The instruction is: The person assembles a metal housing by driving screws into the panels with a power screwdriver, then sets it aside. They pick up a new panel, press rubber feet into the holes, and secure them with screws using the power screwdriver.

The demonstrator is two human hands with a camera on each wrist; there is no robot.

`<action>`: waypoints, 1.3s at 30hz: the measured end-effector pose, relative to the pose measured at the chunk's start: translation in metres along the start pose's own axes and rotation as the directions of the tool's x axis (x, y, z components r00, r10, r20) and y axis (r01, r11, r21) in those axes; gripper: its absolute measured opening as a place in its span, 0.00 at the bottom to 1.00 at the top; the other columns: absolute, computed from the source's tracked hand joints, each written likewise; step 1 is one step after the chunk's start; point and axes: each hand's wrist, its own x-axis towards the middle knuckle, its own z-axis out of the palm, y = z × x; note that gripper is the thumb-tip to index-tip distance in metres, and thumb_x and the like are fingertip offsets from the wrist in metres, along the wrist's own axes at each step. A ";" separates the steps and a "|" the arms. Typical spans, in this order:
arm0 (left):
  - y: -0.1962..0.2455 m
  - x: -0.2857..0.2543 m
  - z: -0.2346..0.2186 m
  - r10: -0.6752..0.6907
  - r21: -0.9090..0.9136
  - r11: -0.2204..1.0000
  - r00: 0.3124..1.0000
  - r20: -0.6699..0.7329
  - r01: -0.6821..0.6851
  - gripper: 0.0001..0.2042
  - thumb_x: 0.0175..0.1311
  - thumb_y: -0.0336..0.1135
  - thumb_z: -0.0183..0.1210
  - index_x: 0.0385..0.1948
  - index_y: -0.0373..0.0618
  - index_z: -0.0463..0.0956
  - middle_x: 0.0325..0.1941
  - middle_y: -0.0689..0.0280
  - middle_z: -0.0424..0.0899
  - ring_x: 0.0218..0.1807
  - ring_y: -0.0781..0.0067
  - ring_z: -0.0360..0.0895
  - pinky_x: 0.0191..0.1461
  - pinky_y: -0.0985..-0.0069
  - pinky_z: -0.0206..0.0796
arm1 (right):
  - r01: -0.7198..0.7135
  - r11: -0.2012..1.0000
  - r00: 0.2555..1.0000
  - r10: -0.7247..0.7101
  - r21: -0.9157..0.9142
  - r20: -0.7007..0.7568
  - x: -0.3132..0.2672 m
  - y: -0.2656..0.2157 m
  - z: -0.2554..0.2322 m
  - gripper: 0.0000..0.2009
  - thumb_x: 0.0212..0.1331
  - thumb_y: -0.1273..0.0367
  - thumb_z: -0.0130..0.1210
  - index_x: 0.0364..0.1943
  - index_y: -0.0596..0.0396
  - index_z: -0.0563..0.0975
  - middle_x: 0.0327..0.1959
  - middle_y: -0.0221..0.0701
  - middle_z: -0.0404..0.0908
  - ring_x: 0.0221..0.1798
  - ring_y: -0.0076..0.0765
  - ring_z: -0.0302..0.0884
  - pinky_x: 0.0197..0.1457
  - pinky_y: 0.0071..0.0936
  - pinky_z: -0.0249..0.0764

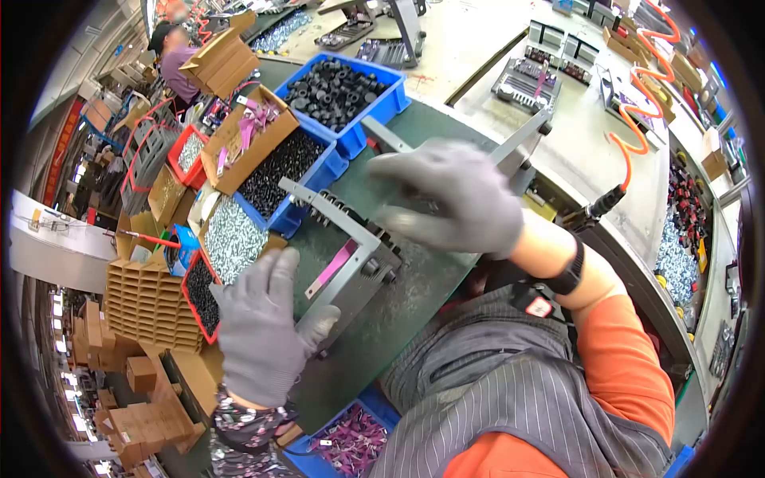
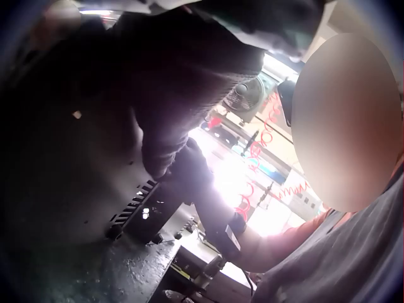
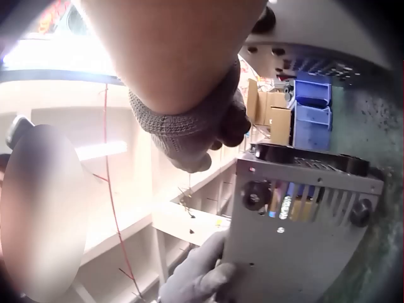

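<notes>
A grey metal housing with slots and black round feet stands on the green bench. My left hand, in a grey glove, holds the edge of its panel, thumb over one face and fingers on the other side. A purple strip lies within the housing. My right hand, also gloved and motion-blurred, hovers past the housing's far end with thumb and forefinger apart. Beyond it, a second metal housing is partly hidden by that hand. The left wrist view is mostly dark.
Blue bins of black plastic parts line the bench's far side. Beside them stand a cardboard box of purple pieces and a tray of silver screws. A blue bin of purple strips sits near my lap. An orange coiled hose hangs at right.
</notes>
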 end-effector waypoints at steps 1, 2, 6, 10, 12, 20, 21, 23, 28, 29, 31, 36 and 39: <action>0.002 0.010 -0.010 0.052 0.026 0.998 0.996 -0.072 -0.051 0.31 0.50 0.53 0.62 0.52 0.38 0.69 0.50 0.53 0.74 0.51 0.50 0.71 0.55 0.60 0.63 | 0.034 0.996 0.999 -0.035 -0.080 -0.006 -0.006 0.007 -0.027 0.26 0.43 0.58 0.65 0.48 0.50 0.75 0.37 0.31 0.80 0.44 0.40 0.76 0.51 0.36 0.68; 0.005 0.020 -0.019 0.093 0.021 0.996 0.992 -0.082 -0.091 0.31 0.50 0.51 0.62 0.53 0.38 0.68 0.51 0.52 0.73 0.53 0.50 0.71 0.56 0.59 0.62 | -0.001 0.966 1.000 -0.002 -0.259 -0.013 -0.017 0.016 -0.046 0.32 0.35 0.54 0.67 0.50 0.50 0.75 0.43 0.34 0.77 0.54 0.45 0.70 0.59 0.40 0.63; 0.019 0.056 -0.022 0.200 -0.096 0.974 0.979 -0.049 -0.204 0.29 0.52 0.48 0.62 0.52 0.37 0.68 0.52 0.51 0.72 0.56 0.49 0.69 0.60 0.57 0.60 | -0.256 0.924 0.950 0.295 -0.282 0.103 -0.059 0.083 -0.070 0.27 0.31 0.50 0.67 0.36 0.51 0.78 0.35 0.33 0.77 0.50 0.44 0.69 0.60 0.45 0.56; 0.030 0.080 -0.004 0.271 -0.080 0.959 0.962 -0.031 -0.272 0.31 0.52 0.49 0.62 0.54 0.39 0.67 0.55 0.50 0.71 0.60 0.50 0.66 0.63 0.58 0.57 | -0.155 0.959 0.980 0.179 -0.237 0.087 -0.045 0.083 -0.057 0.23 0.32 0.48 0.67 0.28 0.50 0.78 0.28 0.29 0.75 0.43 0.37 0.70 0.58 0.40 0.53; 0.035 0.088 -0.001 0.298 -0.067 0.952 0.955 -0.018 -0.298 0.31 0.51 0.49 0.62 0.55 0.39 0.66 0.55 0.50 0.71 0.61 0.50 0.65 0.63 0.58 0.57 | -0.121 0.969 0.982 0.148 -0.213 0.115 -0.034 0.079 -0.041 0.23 0.35 0.48 0.65 0.29 0.49 0.78 0.31 0.30 0.75 0.45 0.39 0.69 0.56 0.40 0.56; 0.036 0.116 0.047 0.331 -0.120 0.942 0.929 0.167 -0.314 0.34 0.51 0.51 0.61 0.57 0.39 0.63 0.53 0.54 0.72 0.59 0.56 0.66 0.66 0.55 0.49 | -0.193 0.963 0.856 0.259 0.187 -0.447 -0.005 0.127 -0.018 0.16 0.51 0.61 0.60 0.42 0.53 0.76 0.38 0.35 0.78 0.44 0.40 0.73 0.50 0.36 0.68; 0.034 0.116 0.054 0.306 -0.080 0.952 0.925 0.226 -0.295 0.35 0.51 0.53 0.61 0.57 0.40 0.63 0.52 0.55 0.73 0.58 0.57 0.67 0.67 0.54 0.48 | -0.335 0.892 0.707 0.451 0.304 -0.545 -0.004 0.161 -0.025 0.14 0.56 0.64 0.58 0.43 0.55 0.76 0.38 0.35 0.78 0.42 0.38 0.74 0.47 0.34 0.70; 0.033 0.119 0.061 0.319 -0.075 0.948 0.928 0.195 -0.310 0.34 0.50 0.54 0.61 0.56 0.42 0.64 0.50 0.58 0.74 0.57 0.61 0.68 0.67 0.53 0.46 | -0.566 0.822 0.406 0.339 0.058 -0.849 -0.016 0.232 -0.049 0.12 0.53 0.67 0.57 0.40 0.56 0.77 0.36 0.43 0.80 0.37 0.48 0.76 0.44 0.40 0.72; 0.033 0.119 0.062 0.343 -0.100 0.939 0.919 0.194 -0.329 0.31 0.50 0.53 0.61 0.53 0.45 0.66 0.46 0.61 0.75 0.55 0.62 0.70 0.66 0.55 0.47 | -0.916 -0.083 -0.293 0.806 0.392 -0.514 -0.088 0.315 -0.067 0.29 0.58 0.49 0.48 0.56 0.56 0.70 0.59 0.51 0.68 0.60 0.56 0.67 0.62 0.43 0.64; 0.033 0.120 0.063 0.339 -0.095 0.941 0.922 0.189 -0.326 0.31 0.50 0.53 0.61 0.53 0.45 0.66 0.46 0.61 0.75 0.55 0.62 0.70 0.66 0.55 0.47 | -0.977 -0.102 -0.176 0.881 0.186 -0.439 -0.092 0.315 -0.073 0.29 0.59 0.48 0.46 0.53 0.58 0.72 0.56 0.54 0.70 0.61 0.57 0.67 0.63 0.44 0.63; 0.032 0.119 0.064 0.343 -0.107 0.938 0.923 0.176 -0.328 0.30 0.50 0.53 0.62 0.52 0.46 0.66 0.44 0.62 0.75 0.54 0.62 0.70 0.66 0.55 0.47 | -0.999 0.038 0.042 0.887 -0.019 -0.460 -0.096 0.331 -0.066 0.24 0.61 0.51 0.45 0.43 0.60 0.78 0.41 0.52 0.80 0.46 0.52 0.79 0.48 0.43 0.73; 0.033 0.119 0.061 0.329 -0.091 0.944 0.920 0.212 -0.316 0.29 0.52 0.53 0.60 0.51 0.43 0.65 0.43 0.60 0.74 0.51 0.60 0.70 0.65 0.55 0.48 | -0.910 0.141 0.054 0.973 0.391 -0.225 -0.071 0.322 -0.074 0.17 0.60 0.57 0.49 0.28 0.57 0.78 0.15 0.36 0.76 0.14 0.33 0.73 0.17 0.32 0.67; 0.031 0.119 0.064 0.347 -0.107 0.937 0.923 0.169 -0.333 0.29 0.52 0.53 0.60 0.50 0.42 0.65 0.43 0.60 0.74 0.51 0.59 0.70 0.65 0.55 0.47 | -0.859 0.512 0.447 0.769 0.021 -0.457 -0.048 0.291 -0.090 0.16 0.52 0.58 0.53 0.31 0.59 0.78 0.22 0.42 0.80 0.26 0.44 0.79 0.34 0.35 0.74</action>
